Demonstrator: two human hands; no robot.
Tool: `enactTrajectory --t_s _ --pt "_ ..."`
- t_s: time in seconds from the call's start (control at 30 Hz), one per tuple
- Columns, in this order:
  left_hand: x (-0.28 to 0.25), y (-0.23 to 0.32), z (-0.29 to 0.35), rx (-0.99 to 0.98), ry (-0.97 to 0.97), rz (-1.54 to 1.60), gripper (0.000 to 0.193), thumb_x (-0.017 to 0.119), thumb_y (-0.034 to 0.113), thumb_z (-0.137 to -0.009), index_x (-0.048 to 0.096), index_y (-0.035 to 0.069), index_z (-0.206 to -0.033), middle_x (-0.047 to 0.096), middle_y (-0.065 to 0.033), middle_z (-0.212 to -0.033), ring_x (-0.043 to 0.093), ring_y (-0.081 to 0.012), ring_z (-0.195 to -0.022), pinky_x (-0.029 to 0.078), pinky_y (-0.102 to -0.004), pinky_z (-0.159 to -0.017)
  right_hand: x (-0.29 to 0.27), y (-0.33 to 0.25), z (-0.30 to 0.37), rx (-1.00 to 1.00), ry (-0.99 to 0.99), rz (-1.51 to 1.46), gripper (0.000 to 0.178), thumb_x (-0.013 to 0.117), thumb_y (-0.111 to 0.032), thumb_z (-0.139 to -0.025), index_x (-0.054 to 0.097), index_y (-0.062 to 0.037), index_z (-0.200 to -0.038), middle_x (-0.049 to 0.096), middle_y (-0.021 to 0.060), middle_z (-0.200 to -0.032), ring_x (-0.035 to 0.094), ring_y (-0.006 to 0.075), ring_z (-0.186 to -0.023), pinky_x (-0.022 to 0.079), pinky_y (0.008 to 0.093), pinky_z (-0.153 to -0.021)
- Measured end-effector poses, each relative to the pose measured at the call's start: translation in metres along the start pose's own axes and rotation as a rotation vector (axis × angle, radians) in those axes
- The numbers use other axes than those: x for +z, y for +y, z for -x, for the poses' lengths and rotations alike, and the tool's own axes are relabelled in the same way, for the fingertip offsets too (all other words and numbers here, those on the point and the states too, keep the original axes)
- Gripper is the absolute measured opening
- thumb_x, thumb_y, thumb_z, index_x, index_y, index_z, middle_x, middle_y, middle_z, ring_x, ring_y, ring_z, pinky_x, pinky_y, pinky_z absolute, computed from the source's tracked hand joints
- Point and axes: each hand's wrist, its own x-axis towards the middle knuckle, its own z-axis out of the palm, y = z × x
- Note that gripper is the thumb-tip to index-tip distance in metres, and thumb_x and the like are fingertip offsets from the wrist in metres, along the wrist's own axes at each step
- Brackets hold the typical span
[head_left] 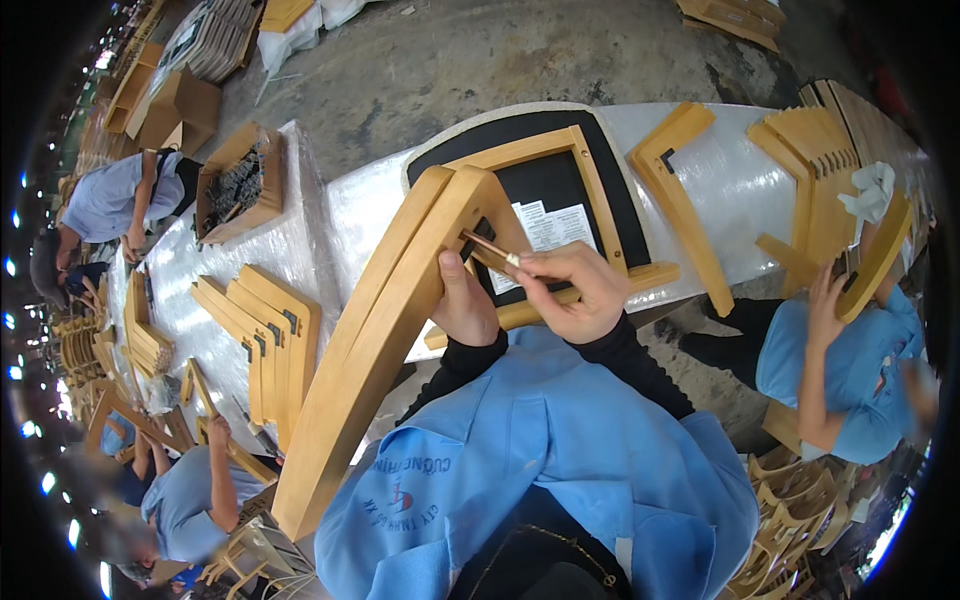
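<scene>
My left hand (465, 305) grips a thick, angled wooden furniture leg (375, 345) near its bend, thumb on the near face and the other fingers hidden behind the wood. The leg slants across in front of my body, its long end down to the left. Pinched in the fingertips of my right hand (583, 290) is a thin brownish rod (487, 246) with a pale band. The rod's far end meets the dark recess at the leg's inner corner. Behind them, a wooden frame (600, 195) lies on a black-bottomed padded panel (450, 147) with white paper labels (560, 228).
Plastic-wrapped table surface (350, 220) bears stacked angled legs at left (262, 340) and right (800, 160), plus a single leg (690, 220). A cardboard box of dark parts (240, 185) stands at left. Co-workers stand right (835, 370), far left (120, 195) and lower left (190, 500).
</scene>
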Motion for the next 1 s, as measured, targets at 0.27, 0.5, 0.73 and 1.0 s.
enactTrajectory --t_s 0.27,0.5,0.73,1.0 --pt "0.008 0.011 -0.003 -0.087 -0.024 0.081 0.053 0.061 0.036 -0.098 0.045 0.001 -0.135 0.054 -0.0122 -0.132 0.053 -0.0244 -0.120 0.041 -0.0419 -0.105 0.011 -0.002 0.005 0.097 0.014 0.072 0.017 0.074 0.007 -0.078 0.065 0.0010 -0.092 0.067 0.0119 -0.084 0.068 0.0176 -0.069 0.054 0.0262 -0.058" --pt "-0.019 -0.019 0.008 -0.113 -0.083 -0.077 0.056 0.064 0.036 -0.097 0.044 -0.001 -0.134 0.055 -0.0168 -0.128 0.056 -0.0232 -0.115 0.046 -0.0397 -0.100 0.005 -0.012 0.004 0.749 -0.018 -0.488 0.016 0.061 -0.015 -0.097 0.051 -0.0031 -0.096 0.065 0.0075 -0.071 0.067 0.0138 -0.052 0.048 0.0245 -0.045" --pt "-0.004 -0.020 0.007 0.027 -0.153 -0.038 0.040 0.062 0.013 -0.097 0.049 -0.006 -0.130 0.056 -0.0163 -0.131 0.054 -0.0244 -0.119 0.042 -0.0387 -0.105 0.008 -0.001 0.031 0.481 -0.054 -0.151 0.028 0.058 -0.007 -0.098 0.045 -0.0001 -0.121 0.065 0.0118 -0.091 0.068 0.0179 -0.078 0.053 0.0277 -0.067" --pt "-0.014 -0.032 0.009 -0.072 -0.222 -0.005 0.038 0.061 0.010 -0.096 0.051 -0.005 -0.129 0.058 -0.0149 -0.129 0.056 -0.0242 -0.118 0.043 -0.0373 -0.103 -0.013 0.000 0.019 0.690 -0.171 0.103 0.042 0.043 -0.039 -0.104 0.066 -0.0034 -0.098 0.060 0.0102 -0.056 0.063 0.0286 -0.052 0.051 0.0352 -0.052"
